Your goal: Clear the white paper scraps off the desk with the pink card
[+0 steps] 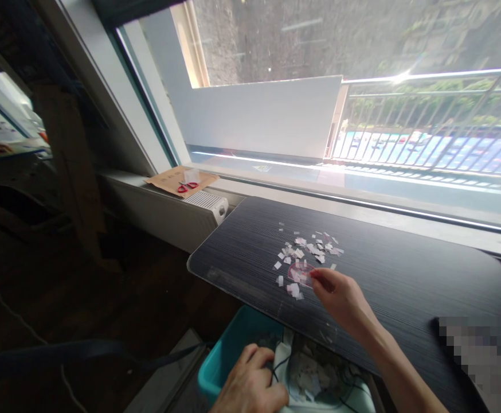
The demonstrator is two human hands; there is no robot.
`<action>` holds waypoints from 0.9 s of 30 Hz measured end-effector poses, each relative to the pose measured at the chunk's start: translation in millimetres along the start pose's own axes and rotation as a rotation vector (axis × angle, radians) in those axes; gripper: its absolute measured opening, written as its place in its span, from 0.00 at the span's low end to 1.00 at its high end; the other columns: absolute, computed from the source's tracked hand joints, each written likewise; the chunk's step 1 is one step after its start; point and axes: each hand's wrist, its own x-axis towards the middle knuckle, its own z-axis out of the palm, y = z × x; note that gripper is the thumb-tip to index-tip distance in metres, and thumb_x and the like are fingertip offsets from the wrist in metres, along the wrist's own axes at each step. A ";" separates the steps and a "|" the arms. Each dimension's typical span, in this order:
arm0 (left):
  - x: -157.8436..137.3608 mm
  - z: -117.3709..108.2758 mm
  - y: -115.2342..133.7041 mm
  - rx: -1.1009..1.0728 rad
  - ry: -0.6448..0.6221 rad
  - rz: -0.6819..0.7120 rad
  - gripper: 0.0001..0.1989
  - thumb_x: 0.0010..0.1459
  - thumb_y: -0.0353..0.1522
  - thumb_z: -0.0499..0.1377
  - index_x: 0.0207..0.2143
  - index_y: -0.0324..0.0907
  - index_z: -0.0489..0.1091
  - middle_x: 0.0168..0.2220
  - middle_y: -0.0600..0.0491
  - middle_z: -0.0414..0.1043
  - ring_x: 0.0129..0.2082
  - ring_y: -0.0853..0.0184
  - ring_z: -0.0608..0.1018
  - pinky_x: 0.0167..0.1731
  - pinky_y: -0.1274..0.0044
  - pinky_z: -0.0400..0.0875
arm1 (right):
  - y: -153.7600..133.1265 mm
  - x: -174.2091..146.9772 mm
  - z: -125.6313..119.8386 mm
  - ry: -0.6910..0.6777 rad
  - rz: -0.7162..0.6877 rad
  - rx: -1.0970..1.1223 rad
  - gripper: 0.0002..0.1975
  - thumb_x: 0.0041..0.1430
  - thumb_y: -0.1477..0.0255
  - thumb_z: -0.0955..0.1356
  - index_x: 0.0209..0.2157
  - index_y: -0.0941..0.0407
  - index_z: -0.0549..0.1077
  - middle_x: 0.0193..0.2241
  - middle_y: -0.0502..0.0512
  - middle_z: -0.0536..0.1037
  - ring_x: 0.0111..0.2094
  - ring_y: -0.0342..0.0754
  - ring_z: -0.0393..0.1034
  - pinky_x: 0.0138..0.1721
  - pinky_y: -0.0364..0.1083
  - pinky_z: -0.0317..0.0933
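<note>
My right hand (340, 292) is over the dark tabletop, thumb and fingers pinched on the edge of a thin, clear oval piece with a red rim (294, 268). That piece lies flat or nearly flat among several small white paper scraps (319, 248), with some showing on or through it. Below the table edge, my left hand (253, 383) has its fingers curled over the rim of a pale bin (281, 351). More paper scraps (313, 376) lie inside this bin. Dark cords pass close to the left fingers.
A teal bin (210, 367) stands left of the pale one. The dark table (388, 261) runs along the window. Red-handled scissors (187, 187) rest on a brown envelope (164, 179) above the radiator (181, 221). A blurred-out object (478, 361) lies at the table's right.
</note>
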 end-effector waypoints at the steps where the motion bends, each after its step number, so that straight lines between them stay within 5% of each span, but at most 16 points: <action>1: -0.1 0.7 0.1 -0.001 -0.003 -0.003 0.09 0.59 0.34 0.59 0.25 0.44 0.67 0.18 0.56 0.61 0.38 0.61 0.68 0.44 0.71 0.57 | -2.3 1.9 1.6 0.000 -0.023 0.012 0.14 0.56 0.69 0.62 0.35 0.56 0.78 0.24 0.52 0.77 0.24 0.44 0.68 0.27 0.41 0.58; 16: 2.9 -0.3 1.1 0.003 0.000 -0.007 0.10 0.55 0.32 0.63 0.25 0.44 0.66 0.18 0.57 0.61 0.36 0.62 0.69 0.42 0.71 0.57 | 14.0 -19.3 -7.5 -0.030 0.006 0.033 0.14 0.58 0.67 0.62 0.34 0.57 0.78 0.28 0.54 0.79 0.26 0.45 0.69 0.29 0.42 0.60; 27: 7.0 -4.3 1.0 0.047 0.002 0.010 0.12 0.56 0.37 0.64 0.25 0.44 0.66 0.18 0.58 0.61 0.36 0.63 0.69 0.41 0.72 0.55 | -15.8 -28.6 -1.5 -0.154 -0.079 0.086 0.11 0.58 0.73 0.62 0.31 0.56 0.76 0.23 0.48 0.73 0.24 0.42 0.64 0.27 0.40 0.56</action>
